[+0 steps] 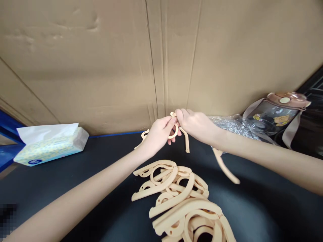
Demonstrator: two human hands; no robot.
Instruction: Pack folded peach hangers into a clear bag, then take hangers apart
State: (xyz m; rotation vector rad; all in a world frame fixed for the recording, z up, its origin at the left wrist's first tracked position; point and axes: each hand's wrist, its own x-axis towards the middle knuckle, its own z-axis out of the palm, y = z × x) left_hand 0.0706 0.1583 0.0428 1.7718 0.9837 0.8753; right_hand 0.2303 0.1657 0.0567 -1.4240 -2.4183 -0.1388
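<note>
My left hand (158, 133) and my right hand (196, 125) meet above the dark table (75, 174), both closed on one beige plastic folding hanger (186, 139). Its ring part sits between my fingers, one arm hangs straight down under my right hand, and another arm (225, 169) sticks out lower right below my right wrist. A further end of the hanger pokes out left of my left hand. Below my hands lies a pile of several more beige hanger pieces (181, 198) on the table.
A tissue pack (50, 144) lies at the left. Crumpled clear plastic wrap (234, 127) and a dark water bottle with a pink lid and strap (275, 116) stand at the right. A cardboard wall (151, 57) closes off the back.
</note>
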